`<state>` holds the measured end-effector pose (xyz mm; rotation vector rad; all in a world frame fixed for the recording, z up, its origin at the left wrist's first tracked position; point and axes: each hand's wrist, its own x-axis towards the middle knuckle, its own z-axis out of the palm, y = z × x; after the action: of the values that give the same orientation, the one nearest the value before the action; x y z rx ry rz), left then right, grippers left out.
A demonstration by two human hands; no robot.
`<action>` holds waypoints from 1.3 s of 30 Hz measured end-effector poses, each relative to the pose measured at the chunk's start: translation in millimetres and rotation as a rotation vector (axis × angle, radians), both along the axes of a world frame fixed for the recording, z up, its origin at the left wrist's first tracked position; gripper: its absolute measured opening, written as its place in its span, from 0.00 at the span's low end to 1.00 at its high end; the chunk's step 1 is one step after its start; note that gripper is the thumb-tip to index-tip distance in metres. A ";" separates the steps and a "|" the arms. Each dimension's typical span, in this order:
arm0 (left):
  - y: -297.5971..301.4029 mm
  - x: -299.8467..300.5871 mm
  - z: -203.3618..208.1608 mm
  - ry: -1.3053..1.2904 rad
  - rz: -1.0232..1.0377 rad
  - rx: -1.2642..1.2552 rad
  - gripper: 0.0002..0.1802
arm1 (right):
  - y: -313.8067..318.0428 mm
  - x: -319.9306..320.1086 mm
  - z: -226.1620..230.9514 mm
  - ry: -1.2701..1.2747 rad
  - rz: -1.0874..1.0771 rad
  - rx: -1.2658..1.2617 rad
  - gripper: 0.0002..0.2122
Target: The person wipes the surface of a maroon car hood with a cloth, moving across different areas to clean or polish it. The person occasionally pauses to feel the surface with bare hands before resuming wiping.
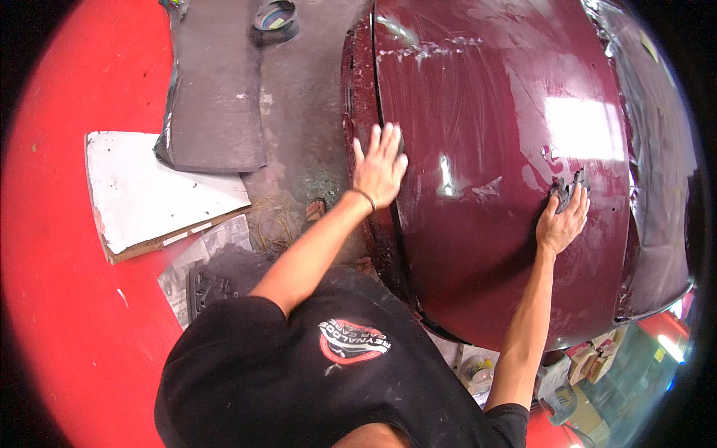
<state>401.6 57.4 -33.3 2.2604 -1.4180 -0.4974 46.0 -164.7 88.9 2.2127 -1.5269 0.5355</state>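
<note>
A glossy dark red car panel (463, 246), wet and streaked, fills the right half of the view. My right hand (564, 220) presses a crumpled dark grey cloth (565, 191) against it, close to the panel's right side. My left hand (379, 168) lies over the panel's left edge with its fingers stretched and apart. Something small and dark (401, 140) shows beside those fingertips; I cannot make out what it is. White residue (422, 51) streaks the panel's upper part.
Dark wrapping (661, 172) covers the car beyond the panel's right side. On the left are a grey sheet (216, 89), a white board (157, 187) and a red surface (82, 313). A black round container (275, 21) stands at the top. Boxes (586, 362) crowd the lower right.
</note>
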 end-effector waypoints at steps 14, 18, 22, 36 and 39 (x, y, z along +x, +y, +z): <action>31.2 -78.9 8.7 0.090 -0.157 -0.157 0.43 | -5.1 -1.2 -4.5 -0.028 0.002 0.015 0.32; -56.3 -8.7 18.6 -0.095 -0.154 -0.259 0.44 | -0.3 1.0 -4.5 -0.047 -0.004 0.011 0.32; -161.1 58.1 19.9 -0.044 0.102 -0.247 0.40 | -4.5 13.8 -5.4 -0.035 -0.004 -0.002 0.32; -204.0 -19.9 81.5 -0.124 -0.088 -0.242 0.37 | 2.3 19.3 1.0 -0.076 -0.049 0.036 0.33; -199.8 -54.4 77.9 -0.187 -0.001 -0.251 0.37 | 4.9 23.7 5.2 -0.077 -0.061 0.051 0.33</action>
<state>347.2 -142.4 44.5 2.1470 -1.4782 -0.1007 69.7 -159.8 94.1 2.1982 -1.6595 0.5751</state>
